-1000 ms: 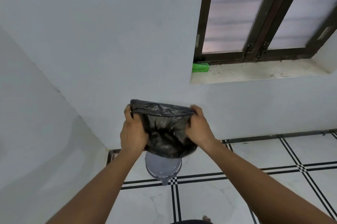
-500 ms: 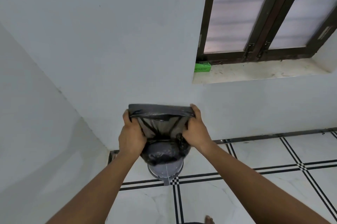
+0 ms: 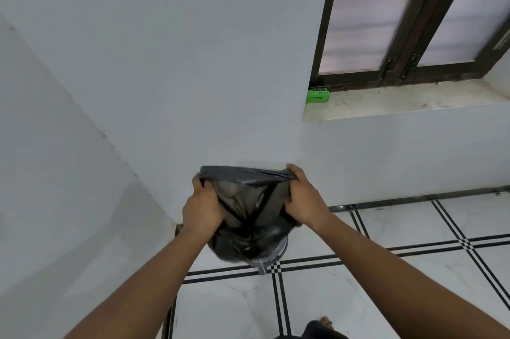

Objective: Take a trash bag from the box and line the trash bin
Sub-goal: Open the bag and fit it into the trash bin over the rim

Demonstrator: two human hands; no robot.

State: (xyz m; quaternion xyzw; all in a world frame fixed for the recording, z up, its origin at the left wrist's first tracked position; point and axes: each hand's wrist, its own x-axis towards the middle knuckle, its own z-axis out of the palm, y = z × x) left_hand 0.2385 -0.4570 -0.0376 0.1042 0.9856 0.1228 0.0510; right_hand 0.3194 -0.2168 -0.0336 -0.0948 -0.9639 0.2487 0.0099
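Done: trash bag (image 3: 248, 208) is out of the green box (image 3: 317, 95) on the window sill (image 3: 414, 103).
Grip: left hand (image 3: 202, 207) and right hand (image 3: 303, 202) each pinch the stretched-open bag mouth.
Where: bag hangs directly over the grey trash bin (image 3: 271, 254) on the floor.
Left: lowering it in, folding the rim over.

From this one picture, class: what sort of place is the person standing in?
Probably a room corner in a home: white tiled floor with black lines, a dark-framed window above a stone sill, and a small grey trash bin by the wall.
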